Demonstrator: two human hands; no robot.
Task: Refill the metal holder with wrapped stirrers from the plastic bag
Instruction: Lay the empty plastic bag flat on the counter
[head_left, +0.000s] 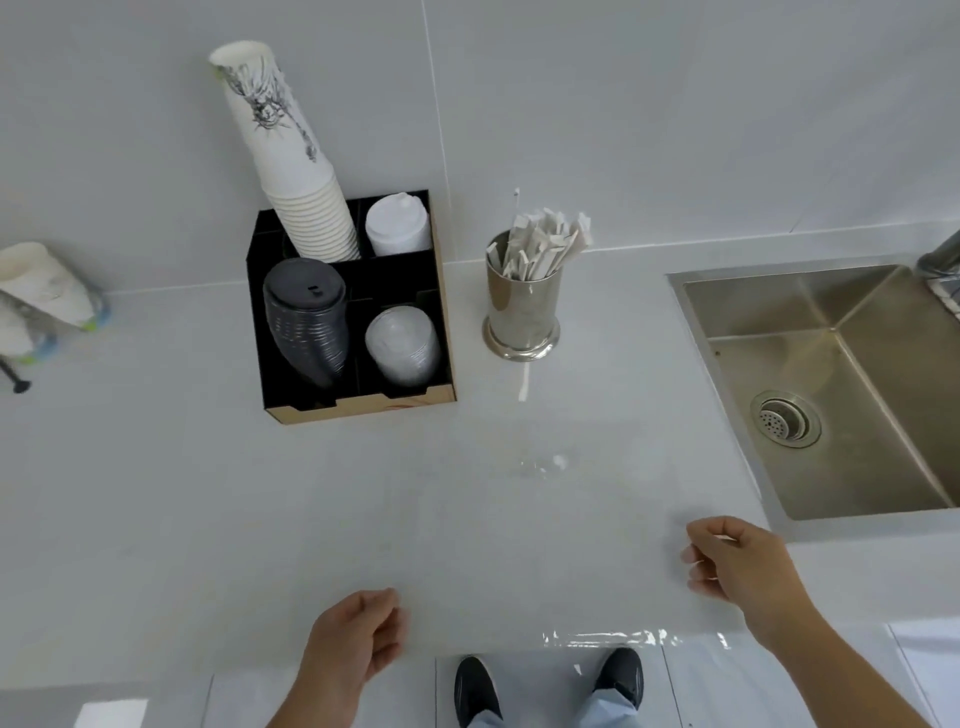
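Note:
The shiny metal holder (522, 312) stands on the white counter by the back wall, packed with wrapped stirrers (545, 244) that fan out to the right. One more wrapped stirrer (524, 382) lies just in front of the holder's base. A clear plastic bag (613, 636), nearly invisible but for glints, stretches flat over the counter's front. My left hand (358, 636) pinches its near left edge with curled fingers. My right hand (735, 558) pinches its right edge beside the sink.
A black cup organiser (441, 312) with paper cups and lids stands left of the holder. A steel sink (831, 374) is sunk into the counter at right, with a tap at its far corner. Wrapped cup sleeves (41, 291) lie far left. My shoes show below the counter edge.

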